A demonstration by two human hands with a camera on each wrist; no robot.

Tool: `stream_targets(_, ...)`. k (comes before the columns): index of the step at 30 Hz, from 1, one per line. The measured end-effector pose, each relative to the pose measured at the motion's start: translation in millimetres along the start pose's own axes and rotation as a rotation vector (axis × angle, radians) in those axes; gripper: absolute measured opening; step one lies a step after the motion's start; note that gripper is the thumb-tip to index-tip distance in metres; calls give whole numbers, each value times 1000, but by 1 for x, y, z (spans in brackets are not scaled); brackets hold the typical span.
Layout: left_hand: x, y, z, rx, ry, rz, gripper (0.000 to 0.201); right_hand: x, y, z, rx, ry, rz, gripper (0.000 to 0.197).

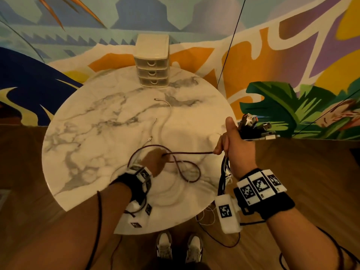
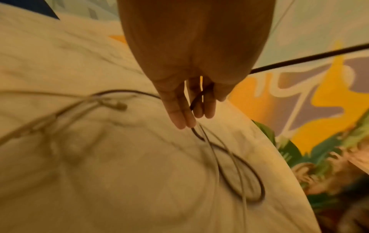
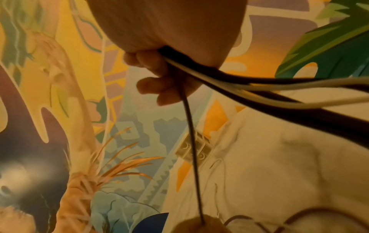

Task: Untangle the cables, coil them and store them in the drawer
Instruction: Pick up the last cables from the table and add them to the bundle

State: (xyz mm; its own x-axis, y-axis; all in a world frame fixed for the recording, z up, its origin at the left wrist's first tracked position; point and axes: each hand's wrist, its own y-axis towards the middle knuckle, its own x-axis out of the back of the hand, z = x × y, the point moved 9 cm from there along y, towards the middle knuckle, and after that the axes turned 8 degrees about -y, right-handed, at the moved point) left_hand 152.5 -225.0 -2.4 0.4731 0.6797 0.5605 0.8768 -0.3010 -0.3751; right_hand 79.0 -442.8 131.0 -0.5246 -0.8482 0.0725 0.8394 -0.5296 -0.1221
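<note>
The round marble table (image 1: pixel 81 137) stands before me, and I take it as my landmark. At its far edge sits the small drawer unit (image 1: pixel 152 61), three drawers stacked, all closed. On the table's near half lies the dark brown cable (image 1: pixel 191 173), looped in a loose figure-eight, with thin white cables (image 1: pixel 169 114) running from those loops toward the table's middle and on toward the drawer unit. My right hand (image 1: pixel 234 147) hangs over the table's right edge, fingers curled round a bundle of black and white cables (image 3: pixel 265 88) whose plug ends stick out beyond the hand, off the table; its fingertips also pinch one taut run of the dark brown cable. That run stretches straight across to my left hand (image 1: pixel 155 159), low over the table's near half. In the left wrist view its fingers (image 2: pixel 180 110) point down, nearly straight and close together, with the brown cable threaded between them.
</note>
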Motion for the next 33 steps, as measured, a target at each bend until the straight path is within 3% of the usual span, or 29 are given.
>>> stream_targets(5,81,26,-20,4,-226,-289,19,-21,-1,4,-17,140,234,54)
stream_targets(7,82,29,-12,89,-280,-250,23,-23,1,9,5,174,289,53)
stream_targets(9,75,25,0,151,-132,-149,37,-22,5,11,29,152,319,56)
stream_targets(11,84,20,-6,116,8,-190,48,-22,6,11,45,94,335,57)
stream_targets(14,110,10,-52,-35,66,-401,48,-32,2,9,21,-23,366,55)
stream_targets(16,113,-6,-102,-200,281,-516,43,-49,-5,6,-24,-127,438,61)
stream_targets(20,70,-50,-176,-578,604,-495,24,-75,-7,-5,-76,-378,466,72)
stream_targets(21,59,-60,-182,-657,635,-484,17,-76,-4,-6,-83,-354,429,73)
stream_targets(23,48,-72,-180,-748,600,-467,6,-75,1,-2,-86,-218,360,54)
stream_targets(25,38,-65,-158,-660,490,-369,4,-74,4,5,-44,-147,332,28)
stream_targets(29,37,-21,-58,-197,205,-171,18,-60,13,10,-26,-50,262,26)
stream_targets(31,58,-5,-9,-18,63,-188,16,-48,18,10,-56,0,208,29)
stream_targets(33,84,4,14,69,19,-246,17,-38,22,10,-66,14,192,31)
